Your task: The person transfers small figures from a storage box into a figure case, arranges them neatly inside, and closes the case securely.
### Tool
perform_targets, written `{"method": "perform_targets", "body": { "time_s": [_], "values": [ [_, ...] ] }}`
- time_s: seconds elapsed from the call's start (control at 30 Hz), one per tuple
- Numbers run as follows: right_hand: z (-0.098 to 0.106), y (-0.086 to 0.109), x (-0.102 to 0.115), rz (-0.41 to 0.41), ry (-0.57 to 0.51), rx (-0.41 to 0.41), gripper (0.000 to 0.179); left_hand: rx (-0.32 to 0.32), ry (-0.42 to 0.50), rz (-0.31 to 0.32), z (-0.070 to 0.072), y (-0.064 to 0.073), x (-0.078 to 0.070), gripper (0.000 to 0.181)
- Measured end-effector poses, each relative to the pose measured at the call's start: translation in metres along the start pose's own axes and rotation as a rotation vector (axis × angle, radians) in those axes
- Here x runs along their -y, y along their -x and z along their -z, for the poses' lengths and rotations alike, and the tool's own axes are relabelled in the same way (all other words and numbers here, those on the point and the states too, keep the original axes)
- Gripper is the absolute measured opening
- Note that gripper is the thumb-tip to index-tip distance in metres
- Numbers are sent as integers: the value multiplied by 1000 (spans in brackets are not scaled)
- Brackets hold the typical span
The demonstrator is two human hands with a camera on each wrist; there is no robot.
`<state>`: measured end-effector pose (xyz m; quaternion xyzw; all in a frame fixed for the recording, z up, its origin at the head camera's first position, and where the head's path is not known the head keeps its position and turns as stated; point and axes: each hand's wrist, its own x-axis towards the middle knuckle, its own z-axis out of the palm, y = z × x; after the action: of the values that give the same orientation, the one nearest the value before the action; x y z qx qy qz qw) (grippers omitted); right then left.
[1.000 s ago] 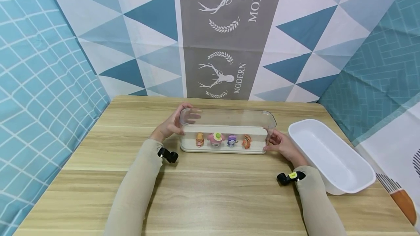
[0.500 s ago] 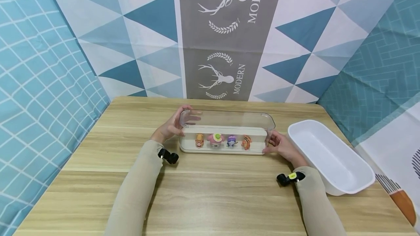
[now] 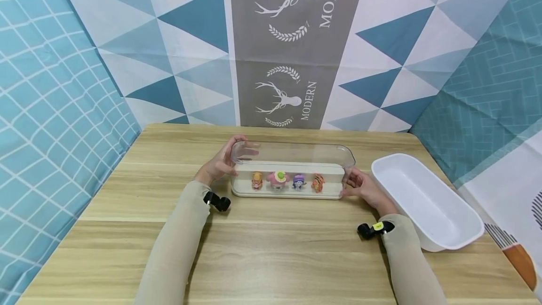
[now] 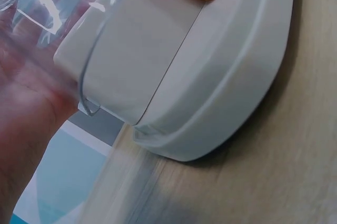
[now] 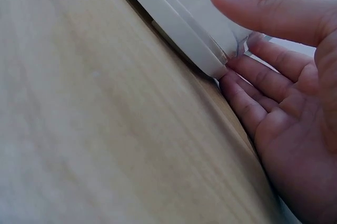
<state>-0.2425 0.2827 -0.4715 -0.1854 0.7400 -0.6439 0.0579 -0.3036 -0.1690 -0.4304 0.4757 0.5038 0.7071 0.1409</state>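
Observation:
A long display box with a cream base (image 3: 288,196) and a clear cover (image 3: 296,153) lies near the back of the table. Inside stands a row of small figurines: a yellow-orange one (image 3: 257,180), a pink one (image 3: 277,181) with green on top, a purple-hatted one (image 3: 298,182) and an orange striped one (image 3: 318,183). My left hand (image 3: 218,164) grips the box's left end, its fingers showing through the clear plastic in the left wrist view. At the opposite end, my right hand (image 3: 366,189) holds the corner, thumb in front and fingertips against the end wall.
A white rectangular tub (image 3: 436,206) stands at an angle right of the display box, beside my right forearm. The wooden table (image 3: 279,258) ends at a patterned cloth backdrop (image 3: 288,51) behind the box. Tiled cloth (image 3: 63,107) hangs along the left side.

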Motion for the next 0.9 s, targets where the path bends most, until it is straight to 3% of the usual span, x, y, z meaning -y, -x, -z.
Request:
{"method": "perform_targets", "body": {
  "time_s": [0.37,0.67,0.9],
  "values": [
    [1,0,1,8,-9,10,43,-5,-7,27,2,0,0,88],
    [1,1,2,-4,37,5,47,-33,-23,91,-1,1,-4,90],
    [1,1,2,-43,62,-5,49,-21,-37,70,-1,5,0,88]
  ]
}}
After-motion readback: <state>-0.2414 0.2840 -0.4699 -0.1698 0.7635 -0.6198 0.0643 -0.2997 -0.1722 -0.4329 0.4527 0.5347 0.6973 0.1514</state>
